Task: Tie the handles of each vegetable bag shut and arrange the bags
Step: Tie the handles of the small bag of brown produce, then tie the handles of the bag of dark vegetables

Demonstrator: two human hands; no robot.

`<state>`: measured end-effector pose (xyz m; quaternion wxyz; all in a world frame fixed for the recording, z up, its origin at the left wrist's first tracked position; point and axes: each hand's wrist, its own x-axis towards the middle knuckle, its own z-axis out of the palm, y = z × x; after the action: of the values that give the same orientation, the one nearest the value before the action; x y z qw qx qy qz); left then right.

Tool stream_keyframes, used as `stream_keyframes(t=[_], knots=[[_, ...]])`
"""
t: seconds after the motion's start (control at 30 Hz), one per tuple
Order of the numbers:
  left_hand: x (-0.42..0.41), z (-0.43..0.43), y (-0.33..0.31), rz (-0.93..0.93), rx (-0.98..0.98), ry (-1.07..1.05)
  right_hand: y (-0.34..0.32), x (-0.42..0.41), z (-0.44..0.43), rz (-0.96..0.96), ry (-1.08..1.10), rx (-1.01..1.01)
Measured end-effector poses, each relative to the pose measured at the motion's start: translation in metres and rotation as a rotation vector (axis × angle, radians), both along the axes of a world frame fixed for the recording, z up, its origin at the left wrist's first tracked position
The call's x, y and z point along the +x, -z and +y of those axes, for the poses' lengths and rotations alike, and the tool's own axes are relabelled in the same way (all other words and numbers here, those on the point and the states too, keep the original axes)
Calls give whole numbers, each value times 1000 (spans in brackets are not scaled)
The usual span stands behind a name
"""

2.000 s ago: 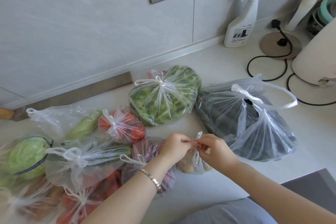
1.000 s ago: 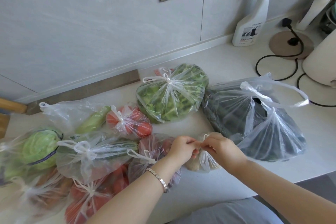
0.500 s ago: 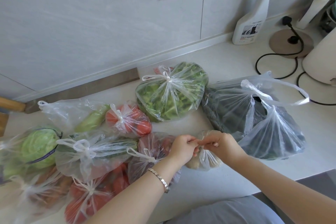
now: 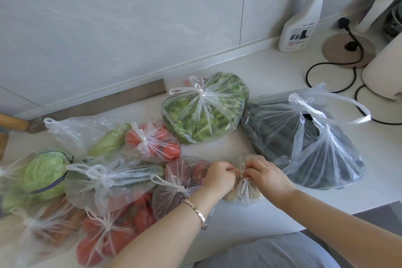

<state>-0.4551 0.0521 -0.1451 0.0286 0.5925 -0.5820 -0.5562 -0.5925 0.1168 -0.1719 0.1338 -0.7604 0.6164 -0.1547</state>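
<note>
A small clear bag of pale brown vegetables [image 4: 243,193] sits near the counter's front edge. My left hand [image 4: 219,177] and my right hand [image 4: 266,177] each pinch one of its handles, which meet between my fingertips above the bag. Knotted bags lie to the left: leafy greens [image 4: 204,109], tomatoes [image 4: 154,141], a cucumber bag [image 4: 108,183], a reddish bag [image 4: 180,183]. To the right lies a big bag of dark greens [image 4: 304,137], its handles standing loose in loops.
A white spray bottle [image 4: 301,17] stands against the wall at the back right. Black cables [image 4: 330,67] and a pale appliance [image 4: 385,72] occupy the right side. A cabbage bag [image 4: 43,174] and more tied bags fill the left. The counter's front edge runs just below my wrists.
My hands have drawn closer together over the small bag, and its handles are now bunched tight between my fingertips. The camera view has shifted slightly.
</note>
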Motion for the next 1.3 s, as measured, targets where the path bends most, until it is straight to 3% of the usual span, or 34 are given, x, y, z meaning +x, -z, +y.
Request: stream_keyframes(t=[0.3,0.67,0.83,0.97,1.07,1.23,1.3], knots=[[8,-4,5,-98,-106,70,-8,-2,-1,109,-75,74],[18,-19,0,-282,-326,300,-23,-6,-2,309,-122,132],[16,-29,-8,-431,-374,461,-44,9,-13,309,-32,305],[3,-53,-31,-305,-464,530,-75,10,-27,174,35,533],[-20,-72,-55,-116,-461,463,-117,-2,-39,148,135,411],[-66,-79,-88,161,-472,504,-185,-35,-38,51,307,-154],[-83,-78,-99,204,-565,577,-202,-55,-33,87,416,-180]])
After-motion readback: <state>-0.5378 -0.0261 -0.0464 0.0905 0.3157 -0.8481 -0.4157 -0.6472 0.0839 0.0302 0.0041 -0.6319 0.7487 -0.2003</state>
